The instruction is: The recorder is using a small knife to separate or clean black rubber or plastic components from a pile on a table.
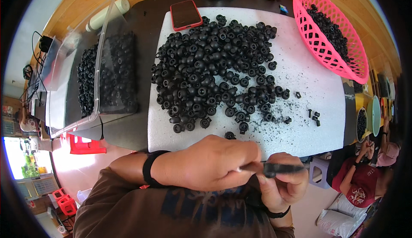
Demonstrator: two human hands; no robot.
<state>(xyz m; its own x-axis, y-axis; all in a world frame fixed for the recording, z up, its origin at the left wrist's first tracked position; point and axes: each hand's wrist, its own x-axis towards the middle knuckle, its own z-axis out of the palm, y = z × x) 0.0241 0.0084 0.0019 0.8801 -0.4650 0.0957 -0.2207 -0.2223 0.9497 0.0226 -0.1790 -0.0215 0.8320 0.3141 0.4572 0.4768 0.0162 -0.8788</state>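
My left hand point(210, 161), with a black band at its wrist, is closed round a slim blade-like tool point(292, 168). The tool points right, toward my right hand point(283, 184); its handle is hidden in the fist. Between the thumb and fingers of my right hand is a small black knobbed part point(269, 170), touching the blade and partly smeared by motion. Both hands are just off the near edge of a white foam board point(317, 139). A large pile of similar black parts point(201, 58) covers much of the board. One loose black part point(230, 135) lies close above my left hand.
Black crumbs point(279, 126) and a few cut-off bits point(315, 117) lie at the board's right. A red-edged phone point(186, 15) rests at its far left corner. Beside the board stand a clear bin point(98, 75) and a pink basket point(358, 68), both holding black parts. Co-workers sit at right.
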